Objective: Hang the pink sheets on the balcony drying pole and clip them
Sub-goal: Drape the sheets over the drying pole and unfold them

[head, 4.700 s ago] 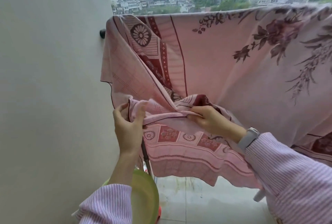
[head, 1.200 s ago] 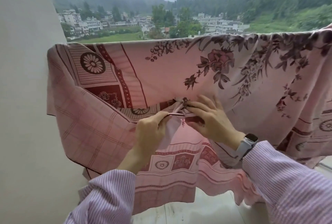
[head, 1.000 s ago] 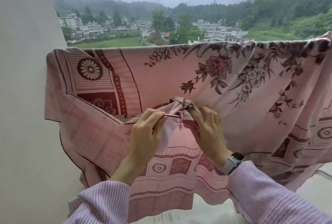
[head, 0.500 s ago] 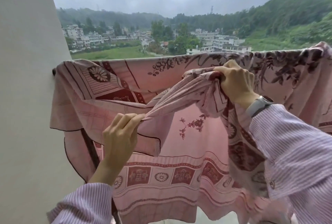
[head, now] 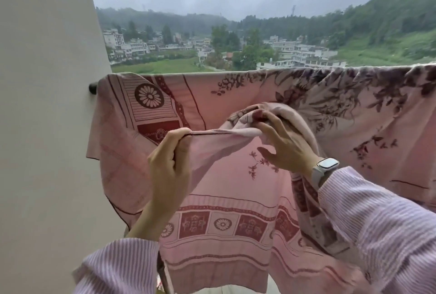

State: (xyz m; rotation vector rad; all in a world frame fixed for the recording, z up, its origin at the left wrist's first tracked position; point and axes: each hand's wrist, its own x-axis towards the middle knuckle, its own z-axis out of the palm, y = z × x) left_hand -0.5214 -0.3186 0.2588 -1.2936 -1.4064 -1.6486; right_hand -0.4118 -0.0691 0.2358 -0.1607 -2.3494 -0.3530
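Stretching a hem taut, the left hand (head: pixel 168 159) and right hand (head: pixel 280 142) each pinch the pink sheet (head: pixel 236 185). It drapes the drying pole (head: pixel 93 87), whose end shows at 9 o'clock.

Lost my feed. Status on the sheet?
Left hand and right hand both pinching a stretched sheet edge. Sheet draped over pole. No clips visible. Nothing blocking.

Drying pole (head: pixel 93 87) at wall; pink sheet (head: pixel 236 95) draped over it.
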